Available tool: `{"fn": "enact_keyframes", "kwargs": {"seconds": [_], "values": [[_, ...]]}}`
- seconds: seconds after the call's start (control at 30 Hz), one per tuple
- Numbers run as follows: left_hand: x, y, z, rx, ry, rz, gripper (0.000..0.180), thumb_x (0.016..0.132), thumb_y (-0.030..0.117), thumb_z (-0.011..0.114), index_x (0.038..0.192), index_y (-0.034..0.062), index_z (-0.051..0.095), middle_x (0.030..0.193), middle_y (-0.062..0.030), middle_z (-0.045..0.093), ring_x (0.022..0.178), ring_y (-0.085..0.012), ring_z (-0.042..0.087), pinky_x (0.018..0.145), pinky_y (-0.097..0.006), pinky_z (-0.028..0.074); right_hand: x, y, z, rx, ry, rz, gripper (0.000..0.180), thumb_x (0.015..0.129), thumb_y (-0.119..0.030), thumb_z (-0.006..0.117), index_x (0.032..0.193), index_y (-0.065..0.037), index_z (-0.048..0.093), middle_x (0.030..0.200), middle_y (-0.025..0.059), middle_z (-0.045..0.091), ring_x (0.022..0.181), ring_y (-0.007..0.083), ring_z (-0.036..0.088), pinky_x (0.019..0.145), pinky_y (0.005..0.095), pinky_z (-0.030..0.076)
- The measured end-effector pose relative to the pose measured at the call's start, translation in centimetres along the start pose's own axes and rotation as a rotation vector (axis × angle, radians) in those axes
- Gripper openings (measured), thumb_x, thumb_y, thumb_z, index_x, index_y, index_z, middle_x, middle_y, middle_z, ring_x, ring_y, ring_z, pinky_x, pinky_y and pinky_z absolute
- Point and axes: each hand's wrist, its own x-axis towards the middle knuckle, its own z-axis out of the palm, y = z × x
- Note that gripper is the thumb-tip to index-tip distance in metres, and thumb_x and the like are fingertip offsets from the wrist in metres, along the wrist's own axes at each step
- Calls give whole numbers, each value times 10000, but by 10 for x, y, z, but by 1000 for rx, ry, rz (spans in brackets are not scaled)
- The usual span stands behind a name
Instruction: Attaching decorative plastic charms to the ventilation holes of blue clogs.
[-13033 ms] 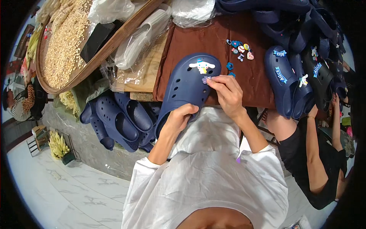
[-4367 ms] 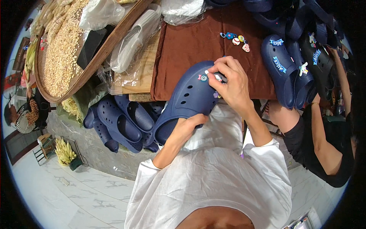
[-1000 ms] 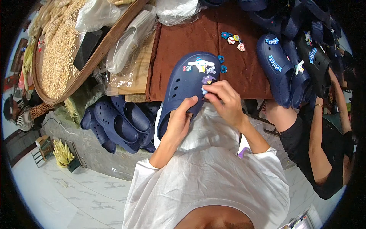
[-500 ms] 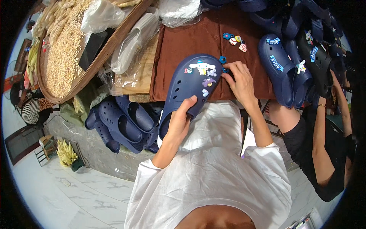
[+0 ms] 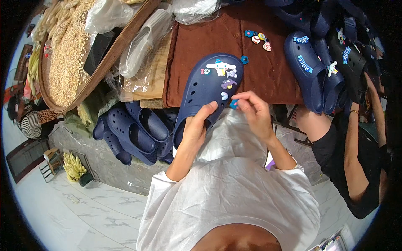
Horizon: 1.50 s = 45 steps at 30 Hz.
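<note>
A navy blue clog (image 5: 200, 85) with vent holes lies partly over the table's edge, its toe pointing away from me. My left hand (image 5: 196, 127) grips it near the opening, thumb on top and fingers hidden beneath. Several charms sit along its right side, among them a white long-eared character charm (image 5: 220, 68) and a purple charm (image 5: 228, 85). Between thumb and forefinger, my right hand (image 5: 257, 115) pinches a small blue flower charm (image 5: 233, 103) close to the clog's right edge. Another blue flower charm (image 5: 244, 60) lies on the brown cloth (image 5: 268, 83) beside the toe.
Loose charms (image 5: 256, 39) lie farther back on the cloth. Decorated navy clogs (image 5: 305, 69) stand at the right, near a person in black (image 5: 356, 167). Plain navy clogs (image 5: 130, 129) are stacked at left, below a basket (image 5: 94, 85) of pale kernels and a bagged white clog (image 5: 142, 46).
My right hand has picked a blue flower charm off the cloth and brought it nearer to me, beside the clog. My left hand keeps its grip on the clog.
</note>
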Motion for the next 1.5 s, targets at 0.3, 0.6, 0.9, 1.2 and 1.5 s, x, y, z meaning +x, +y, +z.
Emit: {"fn": "enact_keyframes", "kwargs": {"seconds": [0.3,0.6,0.9,1.2,1.5], "values": [[-10,-10,0,5,-132,197,515,879,111,744,1330,-18,533,1257,-87,608,1144,-163,587,1004,-306,459,-4,9,27,150,29,29,163,1009,-106,602,1097,17,663,1006,76,695,918,114,667,814,269,540],[-13,-13,2,188,-80,309,407,849,28,750,1226,-33,610,1147,-76,663,1000,-147,642,885,-280,511,-9,4,34,-148,149,-117,129,922,-91,710,1019,-5,703,939,98,721,861,161,710,742,280,554],[-13,-22,8,430,64,516,240,855,20,731,1069,-73,675,1018,-91,708,898,-130,665,803,-274,527,-9,10,38,-73,146,-82,113,884,-62,744,966,-2,694,921,86,725,824,144,705,743,280,553],[-7,-32,0,551,110,601,261,863,25,709,1104,-65,666,1020,-74,709,897,-125,672,806,-273,532,-3,19,35,351,-13,70,93,940,-35,690,987,27,638,915,58,686,836,74,645,751,206,531],[-8,-35,0,513,96,577,214,874,52,725,1049,-65,684,992,-80,717,856,-136,679,787,-280,538,-10,21,39,26,109,-68,106,948,-79,674,981,14,635,945,79,683,853,144,673,785,287,551]]}}
